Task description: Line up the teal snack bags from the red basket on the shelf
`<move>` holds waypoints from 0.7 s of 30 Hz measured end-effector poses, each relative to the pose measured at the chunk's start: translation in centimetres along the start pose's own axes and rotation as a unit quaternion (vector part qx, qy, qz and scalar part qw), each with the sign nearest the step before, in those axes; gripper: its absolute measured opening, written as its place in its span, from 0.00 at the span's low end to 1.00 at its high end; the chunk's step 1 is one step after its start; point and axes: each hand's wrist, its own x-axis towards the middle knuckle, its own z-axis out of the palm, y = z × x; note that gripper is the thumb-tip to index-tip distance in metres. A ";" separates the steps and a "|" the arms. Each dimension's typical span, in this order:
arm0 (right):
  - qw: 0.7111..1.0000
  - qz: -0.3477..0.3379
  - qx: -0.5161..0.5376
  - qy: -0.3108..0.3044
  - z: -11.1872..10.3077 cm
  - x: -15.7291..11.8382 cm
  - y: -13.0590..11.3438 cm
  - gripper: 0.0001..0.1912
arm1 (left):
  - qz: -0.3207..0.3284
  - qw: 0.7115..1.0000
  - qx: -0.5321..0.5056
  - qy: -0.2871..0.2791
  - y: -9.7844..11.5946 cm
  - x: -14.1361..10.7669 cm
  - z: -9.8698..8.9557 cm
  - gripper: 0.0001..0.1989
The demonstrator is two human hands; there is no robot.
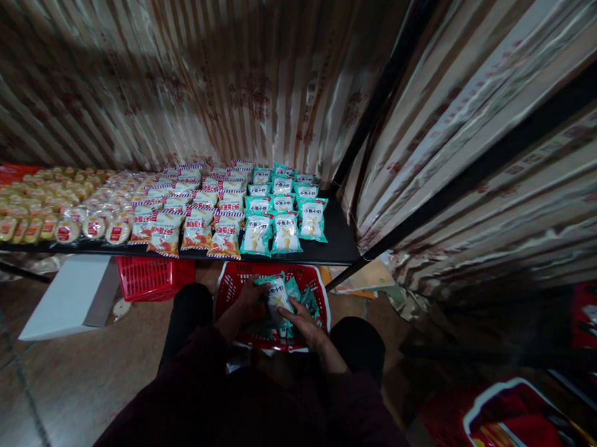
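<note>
Between my knees sits a red plastic basket [325, 295] with several teal-and-white snack bags [311, 304] inside. Just above them, both hands grip one teal-and-white snack bag [277, 294], its printed front facing up. My left hand [248, 301] closes on its left edge, the fingers partly in shadow. On the lower right side, my right hand [301, 319] pinches the same bag, thumb across the front. Matching teal bags [286, 233] stand in rows at the right end of the black shelf [340, 242], right in front of me.
Left of the teal bags stand red-and-white snack bags [198, 226], then round wrapped cakes [95, 225]. Below the shelf are another red basket [150, 279] and a white box [69, 298]. A black post [385, 88] rises at the shelf's right end. Another basket [479, 400] stands lower right.
</note>
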 end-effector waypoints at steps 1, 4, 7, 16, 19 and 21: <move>0.999 0.013 0.035 -0.024 0.1 -0.1 -0.1 0.22 | -0.004 1.000 -0.014 0.013 0.0 -0.1 0.0 0.20; 0.987 0.049 0.128 -0.084 0.3 -0.2 -0.5 0.24 | -0.032 0.997 -0.061 0.033 0.1 -0.3 0.1 0.21; 0.984 0.061 0.143 -0.083 0.4 -0.2 -0.8 0.25 | -0.043 0.993 -0.111 0.027 -0.1 -0.3 0.2 0.21; 0.977 0.111 0.173 -0.063 0.7 0.2 0.1 0.29 | -0.040 0.991 -0.068 0.110 -1.7 0.1 0.5 0.14; 0.980 0.115 0.157 -0.031 0.8 0.5 0.9 0.29 | -0.031 0.990 -0.027 0.134 -1.9 0.3 0.5 0.12; 0.983 0.123 0.139 -0.005 0.9 0.8 1.4 0.30 | -0.029 0.989 -0.013 0.144 -2.0 0.3 0.4 0.10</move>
